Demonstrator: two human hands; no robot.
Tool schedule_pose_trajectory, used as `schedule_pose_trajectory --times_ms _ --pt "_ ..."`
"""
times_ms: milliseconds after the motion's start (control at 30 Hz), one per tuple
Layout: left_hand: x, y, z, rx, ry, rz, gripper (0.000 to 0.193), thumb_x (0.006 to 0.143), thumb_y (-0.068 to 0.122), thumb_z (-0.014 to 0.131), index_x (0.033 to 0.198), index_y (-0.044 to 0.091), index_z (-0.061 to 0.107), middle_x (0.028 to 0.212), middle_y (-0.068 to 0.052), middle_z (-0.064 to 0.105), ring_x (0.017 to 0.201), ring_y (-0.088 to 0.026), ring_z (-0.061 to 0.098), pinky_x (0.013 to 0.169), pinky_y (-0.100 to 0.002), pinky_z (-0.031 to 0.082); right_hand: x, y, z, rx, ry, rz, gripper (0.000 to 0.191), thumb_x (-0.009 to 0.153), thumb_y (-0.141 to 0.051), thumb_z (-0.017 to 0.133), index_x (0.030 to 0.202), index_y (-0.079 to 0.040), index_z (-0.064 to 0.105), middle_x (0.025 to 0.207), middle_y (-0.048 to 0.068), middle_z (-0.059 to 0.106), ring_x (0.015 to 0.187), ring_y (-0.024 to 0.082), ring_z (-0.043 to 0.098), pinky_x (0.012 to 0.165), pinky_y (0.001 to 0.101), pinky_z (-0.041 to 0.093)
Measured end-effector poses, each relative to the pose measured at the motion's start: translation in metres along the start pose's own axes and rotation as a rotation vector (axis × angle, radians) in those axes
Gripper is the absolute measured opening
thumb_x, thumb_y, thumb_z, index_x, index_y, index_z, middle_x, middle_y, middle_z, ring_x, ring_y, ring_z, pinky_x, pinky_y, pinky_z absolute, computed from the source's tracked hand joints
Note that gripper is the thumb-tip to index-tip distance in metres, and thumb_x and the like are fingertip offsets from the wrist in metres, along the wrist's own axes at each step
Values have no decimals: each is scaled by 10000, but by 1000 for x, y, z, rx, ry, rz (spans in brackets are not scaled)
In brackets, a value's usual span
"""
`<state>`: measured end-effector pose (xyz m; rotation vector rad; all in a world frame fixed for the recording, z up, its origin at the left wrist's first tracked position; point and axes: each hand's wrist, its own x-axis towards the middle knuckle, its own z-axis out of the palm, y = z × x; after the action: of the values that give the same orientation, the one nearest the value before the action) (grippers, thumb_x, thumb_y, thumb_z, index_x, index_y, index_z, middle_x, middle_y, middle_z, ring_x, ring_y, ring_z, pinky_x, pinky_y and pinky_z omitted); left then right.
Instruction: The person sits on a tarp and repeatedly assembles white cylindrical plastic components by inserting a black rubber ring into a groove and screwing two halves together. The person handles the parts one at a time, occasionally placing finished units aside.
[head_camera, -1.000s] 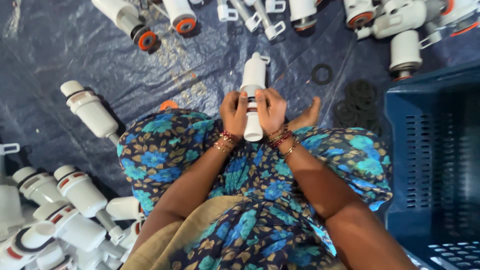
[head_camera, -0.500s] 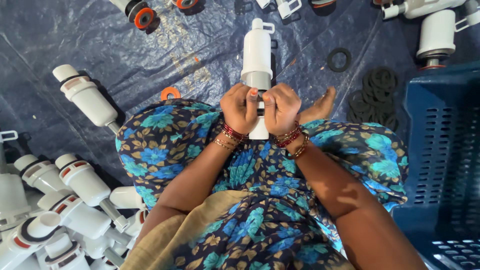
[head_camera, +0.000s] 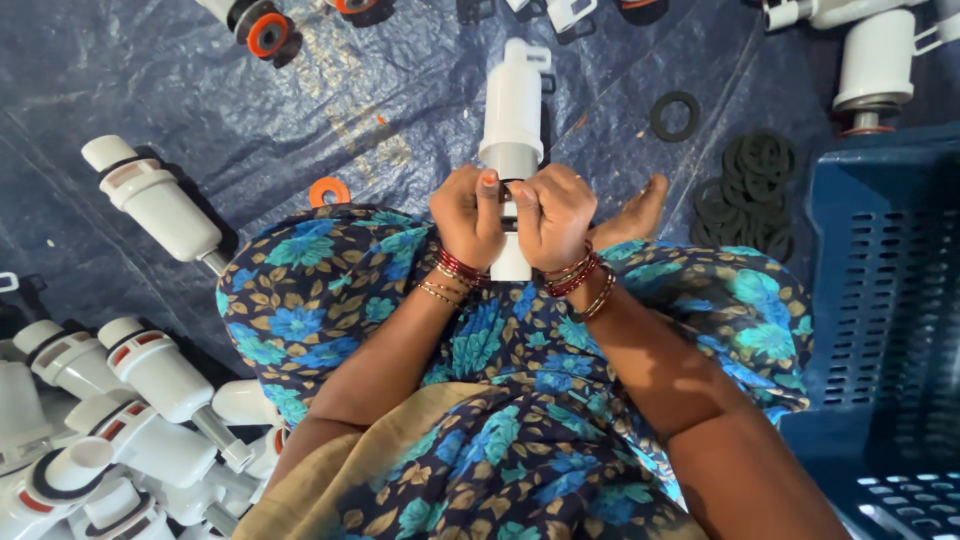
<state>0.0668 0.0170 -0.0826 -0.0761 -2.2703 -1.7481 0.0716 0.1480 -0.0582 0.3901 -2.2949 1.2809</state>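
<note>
Blue tarpaulin (head_camera: 300, 130) spreads beneath us as our left hand (head_camera: 468, 215) and right hand (head_camera: 552, 212) both clench the white plastic valve (head_camera: 512, 120); black rubber rings (head_camera: 750, 190) lie right of our grip.

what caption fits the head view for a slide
Both hands, left hand and right hand, grip a white plastic valve over a blue tarp.

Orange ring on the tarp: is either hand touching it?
No: the orange ring lies apart from both hands, left and right, which hold the white part.
</note>
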Motion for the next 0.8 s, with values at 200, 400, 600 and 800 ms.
schedule_pose_trajectory --times_ms 200,400,600,800 --pt "5 -48 9 -204 167 -206 503 1085 293 465 684 9 573 635 -76 614 576 -183 545 587 -362 454 0 10 9 97 -85 271 136 1033 -131 653 983 -7 683 860 109 620 729 251 594 657 350 467" --pt "7 -92 5 -60 127 -183 430 1135 241 412 813 21 594 790 -89 650 721 -150 575 810 -307 506 -16 17 9 209 -254 388 296 986 -165 705 1238 -14 666 1031 110 626 855 189 577 781 303 501" --pt "3 -79 10 -566 -229 -192 270 1033 165 654 1251 25 577 1186 -54 643 1087 -141 615 976 -306 503 -16 28 -8 144 -127 279 300 993 -127 685 1283 -49 677 1134 136 660 1031 263 655 903 350 529" --pt "12 -52 -5 -322 -277 37 305 956 109 739 1243 52 651 1212 -82 636 1129 -204 632 997 -327 517 -13 32 -18 85 -160 230 372 940 -138 714 1298 -51 668 1162 161 654 1072 319 640 931 385 524"
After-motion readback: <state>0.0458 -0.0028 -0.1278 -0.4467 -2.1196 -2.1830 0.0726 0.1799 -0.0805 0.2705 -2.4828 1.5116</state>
